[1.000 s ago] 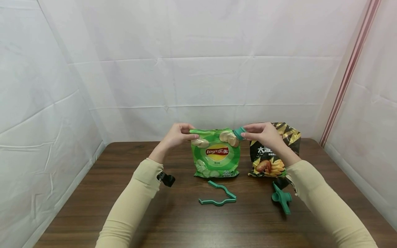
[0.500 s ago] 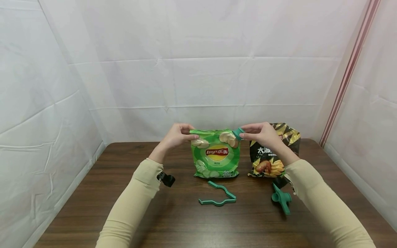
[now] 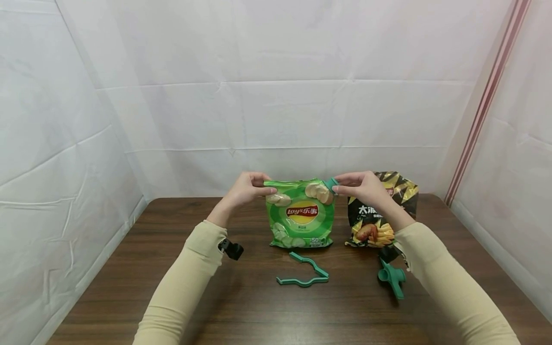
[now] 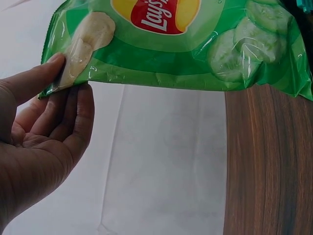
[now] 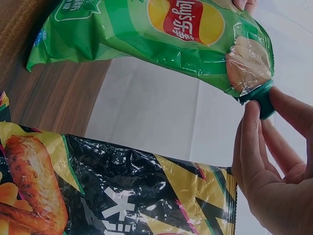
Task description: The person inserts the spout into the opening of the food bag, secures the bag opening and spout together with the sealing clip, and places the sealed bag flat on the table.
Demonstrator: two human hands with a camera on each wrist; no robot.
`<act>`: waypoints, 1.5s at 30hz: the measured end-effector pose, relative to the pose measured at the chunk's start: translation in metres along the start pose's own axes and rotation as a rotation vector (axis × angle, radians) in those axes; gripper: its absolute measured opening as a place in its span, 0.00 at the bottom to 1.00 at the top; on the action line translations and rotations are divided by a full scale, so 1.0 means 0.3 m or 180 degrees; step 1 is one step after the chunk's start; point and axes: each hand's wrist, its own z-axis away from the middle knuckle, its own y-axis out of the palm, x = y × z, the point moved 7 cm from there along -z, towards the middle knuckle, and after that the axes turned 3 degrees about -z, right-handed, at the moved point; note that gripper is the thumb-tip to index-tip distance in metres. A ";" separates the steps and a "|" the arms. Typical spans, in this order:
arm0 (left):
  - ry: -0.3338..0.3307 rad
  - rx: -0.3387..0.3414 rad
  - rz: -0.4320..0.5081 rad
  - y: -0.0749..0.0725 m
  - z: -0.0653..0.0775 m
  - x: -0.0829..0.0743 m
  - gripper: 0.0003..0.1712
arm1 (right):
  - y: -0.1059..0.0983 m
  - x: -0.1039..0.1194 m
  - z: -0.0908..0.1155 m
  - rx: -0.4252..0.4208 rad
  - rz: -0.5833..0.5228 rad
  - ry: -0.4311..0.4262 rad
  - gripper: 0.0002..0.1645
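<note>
A green Lay's chip bag (image 3: pixel 302 227) stands upright on the table, its front facing me. My left hand (image 3: pixel 246 188) pinches the bag's top left corner between thumb and fingers, seen closely in the left wrist view. At the top right corner my right hand (image 3: pixel 364 188) pinches a small green cap (image 5: pixel 264 100), which sits right over that corner in the right wrist view. In front of the bag lies a green bag clip (image 3: pixel 304 283), hinged and spread apart. Farther right rests a green clip piece with a round spout (image 3: pixel 391 275).
Behind the right forearm stands a black and gold snack bag (image 3: pixel 364 232), partly hidden by that arm. The brown wooden table (image 3: pixel 241 311) ends at white sheeting (image 3: pixel 276 115) at the back and sides. Each wrist carries a small black camera (image 3: pixel 231 249).
The right hand has moved very slightly left with the green cap, against the bag's corner. The left hand and the bag keep almost the same place.
</note>
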 end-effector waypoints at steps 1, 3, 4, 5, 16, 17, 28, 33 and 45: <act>-0.0001 0.0012 0.0013 0.001 0.000 0.000 0.13 | 0.000 0.000 0.000 0.0000 -0.0007 0.0003 0.30; -0.0003 0.0028 0.0020 0.001 0.000 -0.002 0.13 | 0.001 -0.001 -0.001 0.0005 -0.0022 0.0008 0.31; -0.0006 0.0035 0.0019 0.001 0.001 -0.002 0.12 | 0.002 -0.001 -0.001 0.0011 -0.0033 0.0010 0.31; 0.0004 0.0041 0.0015 0.000 0.001 -0.003 0.12 | 0.002 -0.001 -0.001 0.0017 -0.0042 0.0013 0.31; 0.0121 0.0029 -0.0185 -0.007 0.007 -0.029 0.13 | 0.012 -0.011 -0.002 0.0078 -0.0412 0.0080 0.32; 0.0124 0.0027 -0.0193 -0.007 0.006 -0.030 0.13 | 0.013 -0.013 -0.002 0.0079 -0.0471 0.0091 0.32; 0.0128 -0.0033 -0.0355 -0.008 0.014 -0.040 0.11 | 0.029 -0.022 -0.002 0.0166 -0.1133 0.0232 0.31; 0.0198 -0.0046 -0.0580 0.008 0.016 -0.064 0.11 | 0.026 -0.028 -0.001 0.0171 -0.1150 0.0251 0.31; 0.0323 -0.0057 -0.0840 0.036 -0.001 -0.124 0.12 | 0.021 -0.029 0.002 0.0155 -0.1008 0.0201 0.31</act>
